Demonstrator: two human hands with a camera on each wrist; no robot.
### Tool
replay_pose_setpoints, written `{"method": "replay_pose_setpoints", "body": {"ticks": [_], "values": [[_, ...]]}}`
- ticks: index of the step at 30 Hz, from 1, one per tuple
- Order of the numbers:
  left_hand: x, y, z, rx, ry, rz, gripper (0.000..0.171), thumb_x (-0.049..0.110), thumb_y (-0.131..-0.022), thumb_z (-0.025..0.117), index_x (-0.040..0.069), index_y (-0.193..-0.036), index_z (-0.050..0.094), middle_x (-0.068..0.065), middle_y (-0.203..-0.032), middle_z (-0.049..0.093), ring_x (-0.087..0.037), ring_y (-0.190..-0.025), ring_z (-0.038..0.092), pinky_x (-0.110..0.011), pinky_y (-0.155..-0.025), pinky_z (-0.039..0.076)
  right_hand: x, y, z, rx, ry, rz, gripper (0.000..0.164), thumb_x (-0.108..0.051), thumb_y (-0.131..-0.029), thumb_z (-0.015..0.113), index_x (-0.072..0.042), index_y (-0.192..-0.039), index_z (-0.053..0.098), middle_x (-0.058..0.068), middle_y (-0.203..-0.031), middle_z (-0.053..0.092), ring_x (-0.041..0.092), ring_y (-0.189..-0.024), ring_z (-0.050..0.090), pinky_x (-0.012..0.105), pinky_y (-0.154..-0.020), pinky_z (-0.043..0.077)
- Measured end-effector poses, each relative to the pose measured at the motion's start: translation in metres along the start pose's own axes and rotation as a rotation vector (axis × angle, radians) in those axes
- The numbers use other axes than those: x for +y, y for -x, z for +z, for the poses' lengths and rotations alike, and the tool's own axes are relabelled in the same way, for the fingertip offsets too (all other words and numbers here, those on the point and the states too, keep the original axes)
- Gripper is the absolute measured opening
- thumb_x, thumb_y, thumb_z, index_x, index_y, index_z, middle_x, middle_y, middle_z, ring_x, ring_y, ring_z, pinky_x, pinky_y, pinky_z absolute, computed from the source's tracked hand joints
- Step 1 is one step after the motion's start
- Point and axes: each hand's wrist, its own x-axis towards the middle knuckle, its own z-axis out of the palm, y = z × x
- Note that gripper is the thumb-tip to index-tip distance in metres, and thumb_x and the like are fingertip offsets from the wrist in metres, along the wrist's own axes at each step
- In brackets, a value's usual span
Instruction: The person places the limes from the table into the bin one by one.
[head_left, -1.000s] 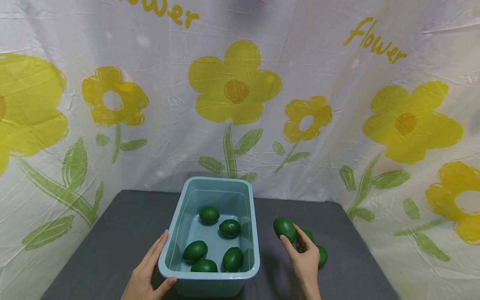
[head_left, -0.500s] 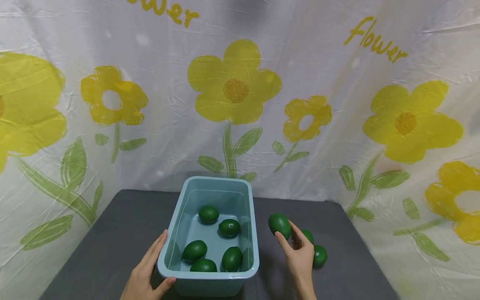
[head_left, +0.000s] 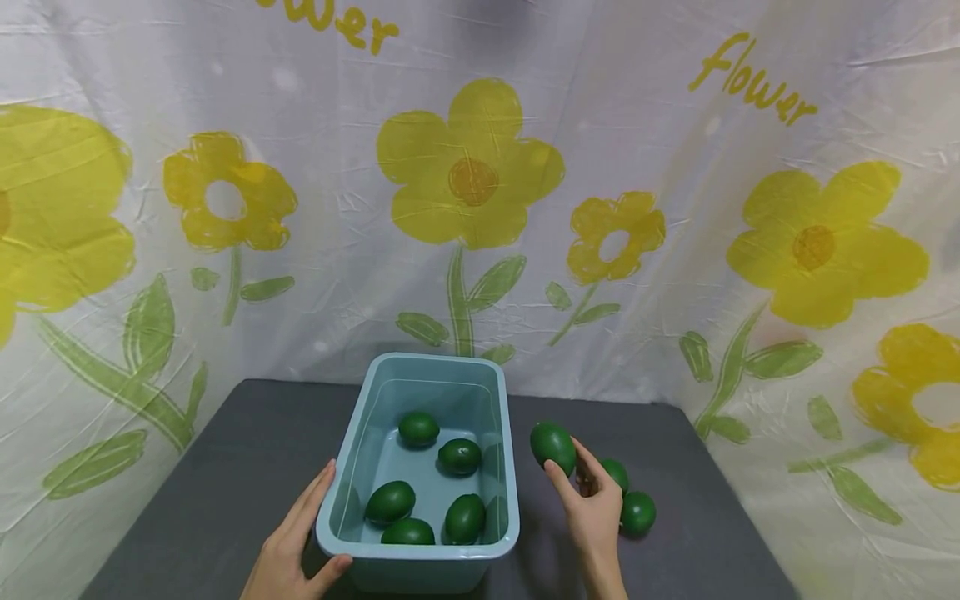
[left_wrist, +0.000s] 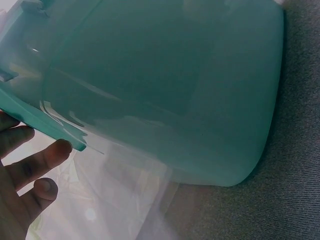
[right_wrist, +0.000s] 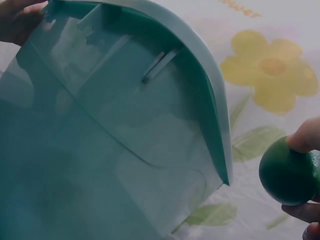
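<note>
– Any writing?
– Yellow "flower" lettering (head_left: 757, 93) on the curtain (head_left: 330, 125)!
– And below?
– Right hand (head_left: 595, 506) pinches a green fruit (head_left: 552, 446) just right of the blue bin (head_left: 512, 467); left hand (head_left: 287, 550), fingers extended, rests against its rim.

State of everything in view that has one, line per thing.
Blue bin: upright, no lid
Fruits inside: five visible, lying down
Held fruit: gripped, outside the bin
Fruits on table: two visible, one partly hidden
Left hand: touching bin rim
Right hand: gripping one fruit
Flower backdrop: hanging, wrinkled
</note>
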Motion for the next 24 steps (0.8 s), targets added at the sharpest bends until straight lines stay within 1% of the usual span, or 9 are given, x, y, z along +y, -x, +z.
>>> {"method": "replay_pose_setpoints", "body": {"ticks": [2,5,11,17,20,24], "values": [[0.001,0.001,-0.001,-0.002,-0.014,-0.003,0.103,0.027,-0.079,0.092,0.026,-0.167,0.037,-0.006,-0.163,0.049,0.016,-0.139,0.034,-0.003,-0.103,0.027,-0.002,0.001,0.001,-0.001,0.003,0.004,0.049,-0.023,-0.091,0.087,-0.011,-0.137,0.073,0.008,-0.11,0.077,0.014,-0.092,0.058,0.02,-0.08,0.045],[0.002,0.001,-0.001,-0.002,-0.013,-0.001,0.103,0.027,-0.08,0.091,0.025,-0.167,0.037,-0.005,-0.164,0.049,0.017,-0.14,0.032,-0.002,-0.103,0.027,-0.005,0.002,0.001,-0.008,0.003,0.009,0.05,-0.025,-0.091,0.087,-0.012,-0.137,0.073,0.007,-0.105,0.075,0.016,-0.09,0.054,0.02,-0.078,0.044],[0.002,0.0,0.0,-0.012,0.032,0.004,0.102,0.026,-0.082,0.09,0.023,-0.168,0.035,-0.007,-0.165,0.046,0.018,-0.142,0.029,0.001,-0.104,0.023,-0.008,0.003,0.002,-0.017,-0.015,0.011,0.051,-0.023,-0.091,0.086,-0.011,-0.139,0.071,0.004,-0.11,0.075,0.011,-0.091,0.053,0.021,-0.08,0.045],[0.002,0.0,-0.001,-0.007,0.028,-0.002,0.102,0.026,-0.082,0.09,0.023,-0.168,0.036,-0.007,-0.165,0.047,0.02,-0.141,0.028,0.001,-0.103,0.021,-0.015,0.006,0.004,-0.032,-0.044,0.021,0.051,-0.022,-0.091,0.087,-0.013,-0.139,0.072,0.006,-0.115,0.076,0.013,-0.095,0.055,0.023,-0.086,0.047],[0.003,0.0,-0.002,-0.006,0.033,0.003,0.101,0.026,-0.082,0.09,0.022,-0.167,0.036,-0.008,-0.165,0.047,0.019,-0.141,0.028,0.001,-0.104,0.021,-0.017,0.006,0.006,-0.031,-0.051,0.009,0.05,-0.021,-0.091,0.087,-0.012,-0.138,0.072,0.007,-0.116,0.077,0.013,-0.095,0.056,0.021,-0.085,0.046],[0.003,0.0,-0.001,-0.004,0.02,-0.002,0.101,0.027,-0.082,0.091,0.023,-0.167,0.037,-0.008,-0.164,0.048,0.02,-0.14,0.028,0.0,-0.103,0.022,-0.018,0.006,0.008,-0.031,-0.063,-0.011,0.048,-0.018,-0.09,0.087,-0.012,-0.136,0.073,0.008,-0.113,0.077,0.014,-0.092,0.055,0.021,-0.083,0.046]]}}
